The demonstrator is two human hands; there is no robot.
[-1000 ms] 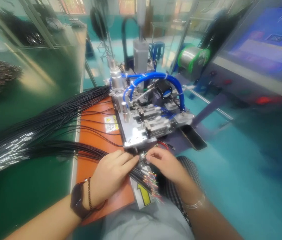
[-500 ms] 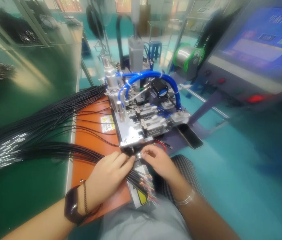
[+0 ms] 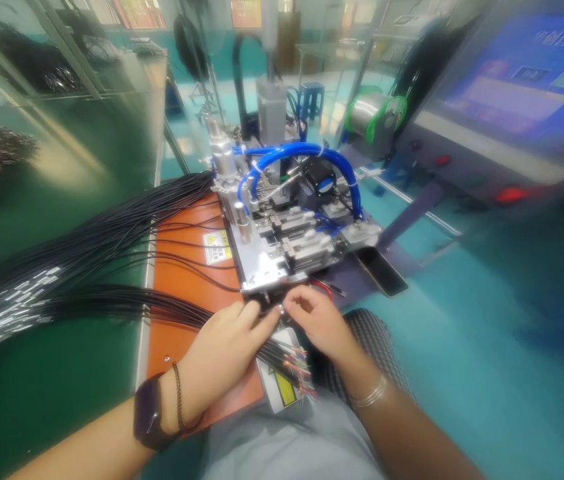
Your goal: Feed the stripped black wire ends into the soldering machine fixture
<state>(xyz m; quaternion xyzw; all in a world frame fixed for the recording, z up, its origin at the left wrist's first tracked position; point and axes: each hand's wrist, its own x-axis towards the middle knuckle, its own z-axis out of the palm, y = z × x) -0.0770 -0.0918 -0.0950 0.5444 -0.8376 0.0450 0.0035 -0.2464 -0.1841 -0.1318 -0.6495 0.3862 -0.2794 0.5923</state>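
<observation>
My left hand (image 3: 222,357) rests on a bundle of black cables (image 3: 112,267), its fingers closed and pinching a small metal connector (image 3: 279,309) at the front edge of the metal fixture (image 3: 287,247). My right hand (image 3: 319,323) meets it from the right, fingers pinched on the same small part. Stripped cable ends with coloured wires (image 3: 297,373) stick out below my hands. A watch and a cord bracelet are on my left wrist, a metal bangle on my right.
The fixture carries blue air hoses (image 3: 302,157) and stands on an orange plate (image 3: 187,280). A green bench (image 3: 37,373) lies to the left. A black phone (image 3: 382,270) lies right of the fixture. A machine with a blue screen (image 3: 517,87) and a wire spool (image 3: 375,113) stand at the right.
Both hands stay pinched together at the fixture's front edge; they have shifted only slightly as the view moved.
</observation>
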